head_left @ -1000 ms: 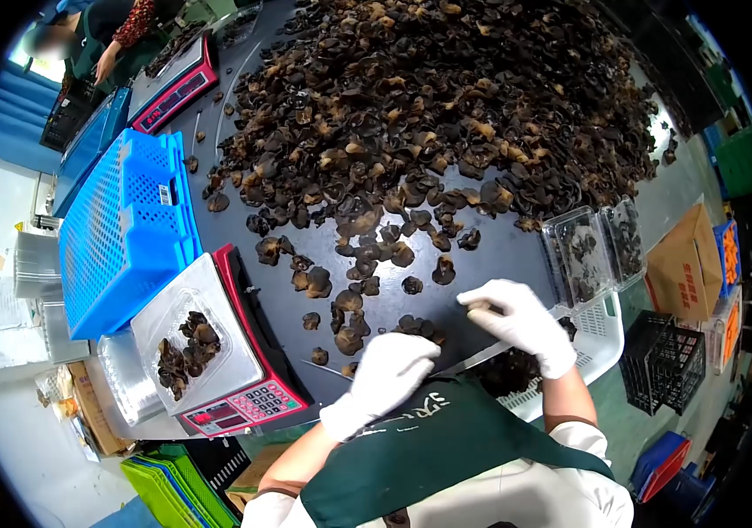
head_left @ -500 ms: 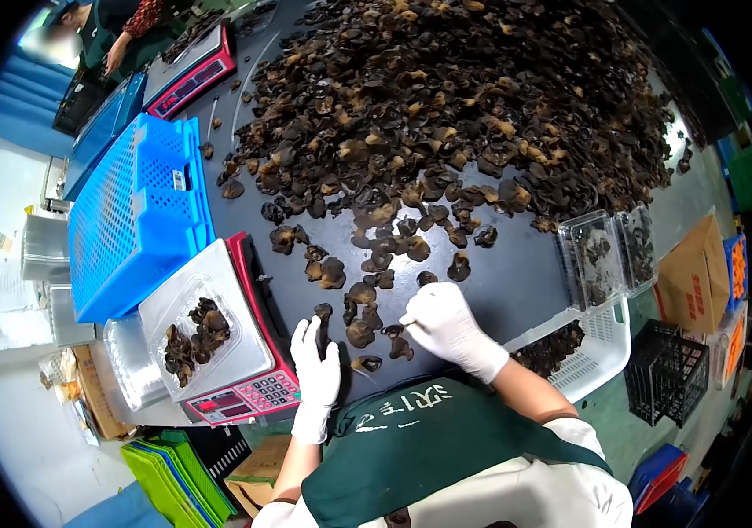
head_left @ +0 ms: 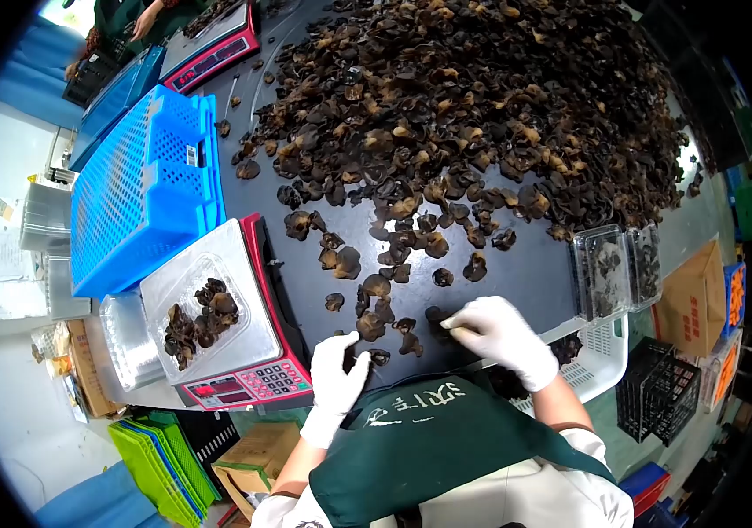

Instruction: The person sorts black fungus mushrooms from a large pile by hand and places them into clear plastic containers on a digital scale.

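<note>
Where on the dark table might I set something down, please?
The widest bare patch of table lies between the loose pieces and the clear boxes, beyond the right hand. A narrower strip separates those pieces from the red scale. The heap crowds the far side.

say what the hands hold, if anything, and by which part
The white-gloved right hand seems to pinch a dark brown, ruffled fungus piece by its edge, the grip partly hidden. Whether the white-gloved left hand holds anything cannot be told.
</note>
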A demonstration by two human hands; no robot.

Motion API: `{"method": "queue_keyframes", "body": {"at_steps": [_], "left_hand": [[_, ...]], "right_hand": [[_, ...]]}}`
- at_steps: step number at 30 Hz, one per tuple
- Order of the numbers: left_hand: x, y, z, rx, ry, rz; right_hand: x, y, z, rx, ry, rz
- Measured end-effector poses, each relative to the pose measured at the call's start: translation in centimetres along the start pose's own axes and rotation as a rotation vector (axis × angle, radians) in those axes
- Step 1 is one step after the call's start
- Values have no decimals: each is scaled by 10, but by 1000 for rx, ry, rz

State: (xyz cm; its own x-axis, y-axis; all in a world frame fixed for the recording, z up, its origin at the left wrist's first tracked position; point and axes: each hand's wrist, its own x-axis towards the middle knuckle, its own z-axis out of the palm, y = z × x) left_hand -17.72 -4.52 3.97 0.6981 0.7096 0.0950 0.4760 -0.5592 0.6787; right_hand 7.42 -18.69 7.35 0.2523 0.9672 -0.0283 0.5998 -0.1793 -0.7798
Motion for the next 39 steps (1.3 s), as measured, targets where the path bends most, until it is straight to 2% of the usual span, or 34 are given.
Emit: {"method": "queue_keyframes", "body": {"at_steps": [2, 3, 4, 5, 7, 9, 13, 14, 15, 16, 17, 18, 19, 20, 21, 22, 23, 25, 26, 27, 29, 30, 31, 34, 36, 37, 38, 39], "left_hand": [[0, 4, 0, 69, -66, 30], [0, 7, 0, 95, -98, 13], [-1, 7, 0, 92, -116, 4], [-2, 8, -1, 90, -133, -6], [-4, 8, 1, 113, -166, -20], [-8, 3, 3, 142, -224, -34], [-13, -3, 7, 44, -192, -16], [-14, -3, 8, -137, -154, -178], [-14, -1, 9, -320, -116, -339], [-10, 1, 10, -384, -50, -342], [-9, -1, 16, -404, -46, -346], [0, 16, 11, -496, -192, -342], [11, 39, 3, -586, -338, -334], [15, 51, 2, -691, -502, -239], [20, 58, 2, -795, -667, -135], [25, 60, 3, -695, -575, 114], [36, 54, 0, -507, -454, 272], [48, 36, 1, -319, -187, 45], [59, 18, 1, -190, -76, 61], [68, 0, 2, -60, 38, 77], [74, -15, 4, 195, 76, -37], [72, -33, 7, 211, -78, -58], [69, -38, 11, 269, -68, 8], [61, -48, 16, 132, -29, 39], [54, -17, 18, -309, 45, -221], [53, 14, 12, -324, -98, -144], [52, 45, 3, -407, -360, -120], [46, 60, 2, -714, -600, -106]], "right_hand": [[20, -11, 39, -128, 51, -129], [31, -14, 57, -52, 109, -245], [39, -15, 77, -126, 113, -319], [48, -25, 90, -110, 186, -334], [60, -28, 111, -397, 113, -333], [66, -21, 119, -344, 97, -344], [65, -21, 81, 10, 224, -311], [63, -24, 60, 219, 183, -173], [57, -21, 35, 294, 176, -140], [46, -11, 15, 227, 155, -145], [35, 4, -11, 233, 21, -144], [25, 9, -38, 363, -161, -99], [12, 24, -59, 315, -396, -62], [0, 37, -71, 447, -538, -62], [-8, 36, -84, 552, -588, -3], [-15, 32, -92, 537, -523, 12], [-23, 28, -95, 525, -455, 30], [-33, 26, -95, 381, -316, 101], [-33, 22, -95, 330, -270, 99], [-33, 17, -93, 293, -242, 196], [-32, 24, -79, 245, -188, 151], [-31, 22, -75, 247, -181, 148], [-29, 19, -71, 249, -147, 203], [-33, 18, -72, 306, -38, 282], [-40, 18, -78, 376, 68, 310], [-42, 16, -83, 389, 91, 352], [-44, 18, -84, 382, 105, 379], [-43, 21, -85, 374, 116, 402]]}}
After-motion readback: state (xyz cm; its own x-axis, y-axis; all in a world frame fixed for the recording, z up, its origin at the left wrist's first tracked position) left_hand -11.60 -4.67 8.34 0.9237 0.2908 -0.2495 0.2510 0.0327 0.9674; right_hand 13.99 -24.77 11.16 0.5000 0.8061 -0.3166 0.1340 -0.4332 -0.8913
